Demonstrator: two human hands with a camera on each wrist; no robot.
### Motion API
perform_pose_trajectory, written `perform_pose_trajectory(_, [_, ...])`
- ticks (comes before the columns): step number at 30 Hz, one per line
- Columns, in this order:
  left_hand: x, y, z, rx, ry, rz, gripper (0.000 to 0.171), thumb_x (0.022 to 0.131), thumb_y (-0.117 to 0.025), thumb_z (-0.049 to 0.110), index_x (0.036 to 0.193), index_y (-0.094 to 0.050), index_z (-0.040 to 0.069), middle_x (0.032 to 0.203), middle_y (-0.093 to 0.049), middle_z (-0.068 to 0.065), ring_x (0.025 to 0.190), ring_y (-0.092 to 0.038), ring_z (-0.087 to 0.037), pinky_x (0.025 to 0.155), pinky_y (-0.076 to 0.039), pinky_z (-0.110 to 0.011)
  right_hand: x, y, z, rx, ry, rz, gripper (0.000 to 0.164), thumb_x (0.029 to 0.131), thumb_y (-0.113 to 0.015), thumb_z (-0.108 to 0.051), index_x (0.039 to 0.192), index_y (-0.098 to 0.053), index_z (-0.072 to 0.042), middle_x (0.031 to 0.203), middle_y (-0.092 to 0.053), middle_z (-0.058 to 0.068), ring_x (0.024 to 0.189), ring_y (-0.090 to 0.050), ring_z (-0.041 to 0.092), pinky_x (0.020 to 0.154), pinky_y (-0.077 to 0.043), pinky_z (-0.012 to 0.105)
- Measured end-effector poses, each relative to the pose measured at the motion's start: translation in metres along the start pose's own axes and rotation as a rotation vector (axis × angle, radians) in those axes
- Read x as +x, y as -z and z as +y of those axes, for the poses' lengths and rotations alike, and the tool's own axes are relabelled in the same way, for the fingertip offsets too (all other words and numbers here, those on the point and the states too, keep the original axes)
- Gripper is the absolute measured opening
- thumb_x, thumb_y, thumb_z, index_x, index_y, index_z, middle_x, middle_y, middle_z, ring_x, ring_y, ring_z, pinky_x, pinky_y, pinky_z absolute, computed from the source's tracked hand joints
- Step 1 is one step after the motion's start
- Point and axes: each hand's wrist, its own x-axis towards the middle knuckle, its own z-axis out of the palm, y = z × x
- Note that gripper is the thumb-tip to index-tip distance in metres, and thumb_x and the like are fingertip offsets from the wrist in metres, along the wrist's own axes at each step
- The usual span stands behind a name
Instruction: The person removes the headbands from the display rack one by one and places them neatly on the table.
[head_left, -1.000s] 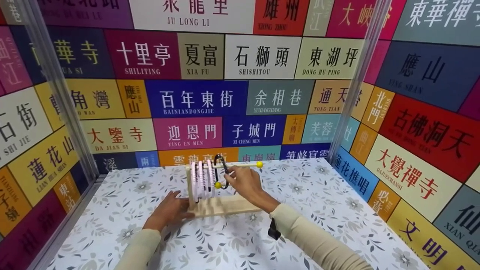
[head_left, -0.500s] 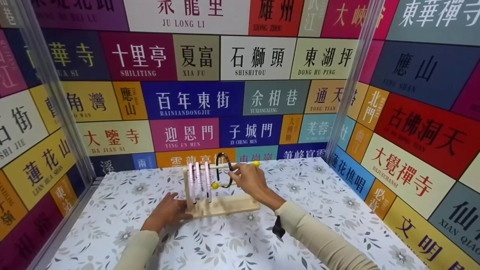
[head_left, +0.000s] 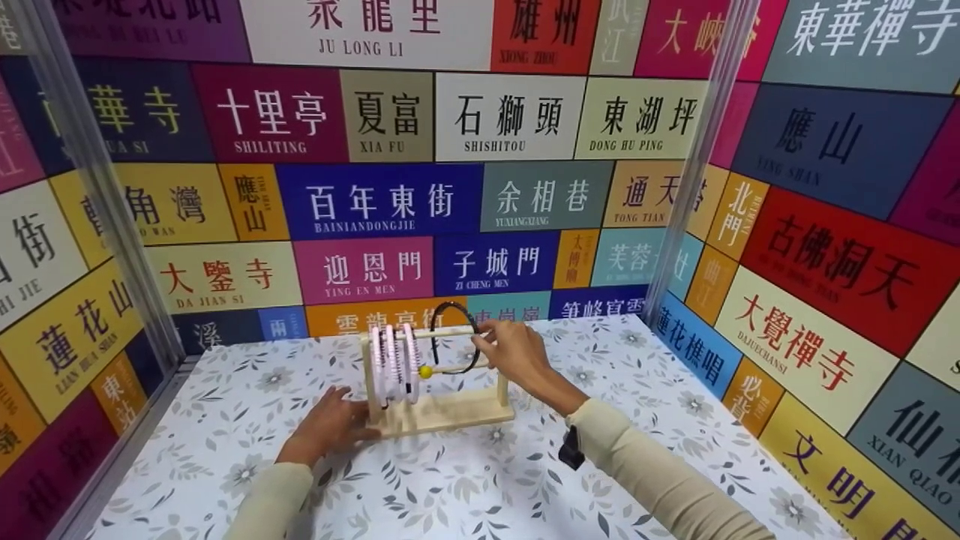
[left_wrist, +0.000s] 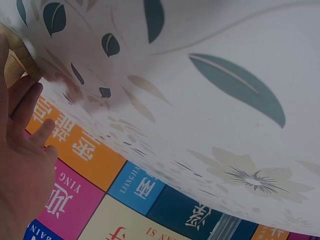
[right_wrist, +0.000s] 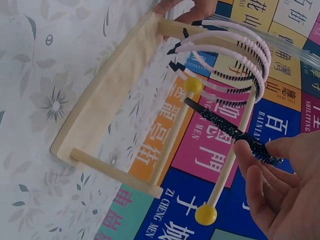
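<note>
A wooden headband rack [head_left: 442,416] stands on the table, with two rods tipped by yellow balls [right_wrist: 205,214]. Several pale pink headbands [head_left: 394,364] with black teeth hang at its left end. My right hand [head_left: 517,352] pinches a glittery black headband [right_wrist: 220,125] between thumb and fingers. This headband arches across the upper rod [right_wrist: 227,170], apart from the pink ones, near the rack's right end. My left hand [head_left: 330,424] holds the left end of the rack's base, thumb in front; in the left wrist view its other fingers [left_wrist: 45,132] lie loosely beside the wood.
A white floral cloth [head_left: 420,495] covers the table. Behind it rise walls of coloured panels [head_left: 382,199] with lettering, and clear upright posts [head_left: 690,172] stand at the corners.
My right hand has slid the black headband to the right along the upper rod, away from the pink ones. The left hand keeps its place at the rack's base.
</note>
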Motion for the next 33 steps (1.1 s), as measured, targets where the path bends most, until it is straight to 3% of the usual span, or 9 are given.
perform_pose_trajectory(3, [0.000,0.000,0.000,0.008,0.002,-0.003,0.053,0.086,-0.084,0.043,0.137,-0.069,0.035,0.149,-0.060,0.001,0.155,-0.024,-0.039,0.124,-0.014,-0.069,-0.002,0.008,0.005,0.013,-0.009,0.005,0.033,0.103,-0.066,-0.032,0.127,-0.074,-0.011,0.105,-0.080,0.007,0.055,-0.067,0.005,0.044,-0.048,0.026])
perform_pose_trajectory(10, [-0.001,0.002,0.000,0.108,-0.124,0.031,0.051,0.087,-0.083,0.041,0.132,-0.073,0.019,0.131,-0.072,0.001,0.150,-0.035,-0.040,0.129,-0.009,-0.057,-0.003,0.022,0.018,0.046,-0.007,0.049,0.030,0.102,-0.067,-0.027,0.126,-0.074,-0.010,0.104,-0.080,0.007,0.059,-0.073,0.017,0.043,-0.045,0.027])
perform_pose_trajectory(22, [0.000,0.002,0.000,0.072,-0.047,-0.001,0.056,0.086,-0.083,0.044,0.136,-0.070,0.024,0.141,-0.066,0.001,0.153,-0.029,-0.038,0.126,-0.014,-0.064,-0.004,0.041,0.048,0.027,-0.093,0.032,0.035,0.105,-0.064,-0.032,0.131,-0.072,-0.011,0.110,-0.078,0.010,0.056,-0.067,0.007,0.041,-0.044,0.026])
perform_pose_trajectory(28, [-0.002,0.003,0.001,0.049,-0.019,-0.003,0.057,0.086,-0.083,0.045,0.138,-0.069,0.026,0.150,-0.059,-0.008,0.154,-0.026,-0.043,0.124,-0.015,-0.068,-0.004,0.054,0.071,0.071,-0.148,0.033,0.035,0.106,-0.062,-0.030,0.130,-0.072,-0.007,0.110,-0.078,0.012,0.061,-0.071,0.015,0.041,-0.043,0.026])
perform_pose_trajectory(33, [-0.002,0.004,0.001,0.036,-0.024,0.001,0.056,0.086,-0.083,0.045,0.138,-0.069,0.028,0.149,-0.060,-0.004,0.155,-0.024,-0.042,0.124,-0.015,-0.067,-0.002,0.064,0.093,0.085,-0.173,0.054,0.035,0.105,-0.062,-0.027,0.127,-0.072,-0.003,0.112,-0.077,0.015,0.068,-0.075,0.026,0.045,-0.048,0.027])
